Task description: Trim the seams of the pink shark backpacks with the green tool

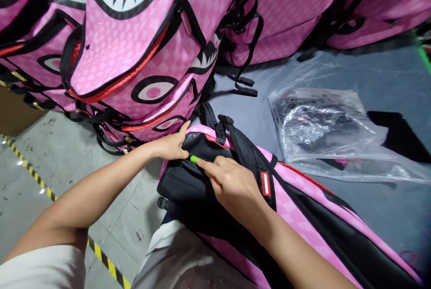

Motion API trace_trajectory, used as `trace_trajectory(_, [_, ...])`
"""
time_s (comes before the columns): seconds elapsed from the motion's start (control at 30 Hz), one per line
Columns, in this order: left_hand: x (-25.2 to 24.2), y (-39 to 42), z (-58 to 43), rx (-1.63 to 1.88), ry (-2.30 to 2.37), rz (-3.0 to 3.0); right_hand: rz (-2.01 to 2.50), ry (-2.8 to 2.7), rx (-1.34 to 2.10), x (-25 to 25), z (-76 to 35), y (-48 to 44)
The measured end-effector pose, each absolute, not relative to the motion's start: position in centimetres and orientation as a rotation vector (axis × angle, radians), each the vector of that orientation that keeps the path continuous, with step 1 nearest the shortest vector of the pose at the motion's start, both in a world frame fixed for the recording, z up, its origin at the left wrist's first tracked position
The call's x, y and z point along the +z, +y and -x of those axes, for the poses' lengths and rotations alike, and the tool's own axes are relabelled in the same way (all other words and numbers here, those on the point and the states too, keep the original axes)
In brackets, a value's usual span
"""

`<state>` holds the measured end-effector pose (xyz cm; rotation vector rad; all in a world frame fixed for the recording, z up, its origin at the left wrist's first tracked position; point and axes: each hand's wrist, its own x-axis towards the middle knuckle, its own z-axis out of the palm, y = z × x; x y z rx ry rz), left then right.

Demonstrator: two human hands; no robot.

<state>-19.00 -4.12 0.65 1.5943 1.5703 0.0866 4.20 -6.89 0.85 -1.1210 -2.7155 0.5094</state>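
A pink and black backpack [296, 208] lies in front of me, with a black padded strap [247, 152] and a small red label [266, 184] on it. My left hand [173, 146] grips the backpack's end, thumb and fingers on its black panel. My right hand [232, 181] is closed around a small tool with a bright green body [194, 159]. The tool's dark tip points toward my left fingers and is close to the black panel. Its exact kind cannot be made out.
Pink checked backpacks with shark faces [155, 91] are piled at the upper left, and more pink bags [279, 15] line the table's back. On the grey table [252, 118] lie a clear plastic bag [323, 123] and a flat black item [400, 136]. Yellow-black tape [33, 174] marks the floor.
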Motion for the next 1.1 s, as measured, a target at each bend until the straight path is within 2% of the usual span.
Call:
trace_trajectory(0.13, [0.5,-4.1,19.1,0.100,1.564,-1.600,1.130,-2.737,0.445,1.0,-4.1,-6.9])
trace_trajectory(0.5, [0.5,-4.1,19.0,0.110,1.590,-1.595,1.120,-2.707,0.594,1.0,-4.4,-6.6])
trace_trajectory(0.67, [0.2,-4.1,19.2,0.126,1.565,-1.595,1.153,-2.686,0.533,0.8,-4.4,-6.8])
trace_trajectory(0.87, [0.6,-3.8,19.8,0.156,1.496,-1.631,1.073,-2.716,0.700,1.1,-3.2,-6.7])
trace_trajectory(1.1, [0.8,-3.8,19.4,0.085,1.543,-1.621,1.186,-2.867,0.494,1.6,-3.7,-6.7])
